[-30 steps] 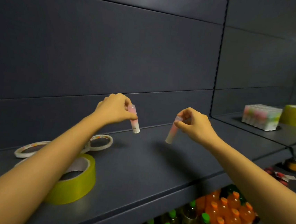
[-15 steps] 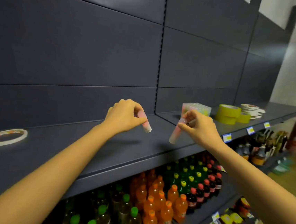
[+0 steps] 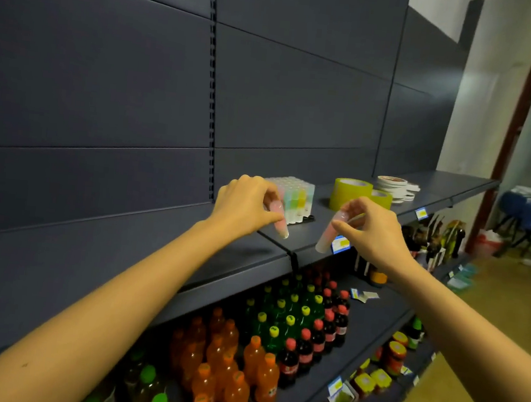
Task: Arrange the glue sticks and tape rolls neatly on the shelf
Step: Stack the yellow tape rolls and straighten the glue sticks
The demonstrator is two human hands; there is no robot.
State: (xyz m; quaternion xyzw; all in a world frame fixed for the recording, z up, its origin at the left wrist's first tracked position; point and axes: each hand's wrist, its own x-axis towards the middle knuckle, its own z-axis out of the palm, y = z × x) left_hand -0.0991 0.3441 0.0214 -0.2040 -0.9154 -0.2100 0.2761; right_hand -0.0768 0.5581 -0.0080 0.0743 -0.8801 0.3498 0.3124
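Pink glue stick [image 3: 280, 219] pinched in curled fingers of left hand [image 3: 245, 206], second glue stick [image 3: 328, 236] likewise in right hand [image 3: 375, 234], both at shelf [image 3: 246, 254] front near standing glue-stick block [image 3: 294, 199] and stacked tape rolls [image 3: 351, 196]; judged well along, these two left to place.

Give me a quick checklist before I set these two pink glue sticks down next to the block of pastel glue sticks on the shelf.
1. Left hand grips the left pink glue stick: ok.
2. Right hand pinches the right pink glue stick: ok.
3. Bare space on the dark metal shelf in front of the block of pastel glue sticks: ok.
4. Sticks upright for standing: not ok, both tilted.
5. Large yellow tape roll clear of that spot: ok, it stands right of the block.
6. Caps tight: cannot tell.
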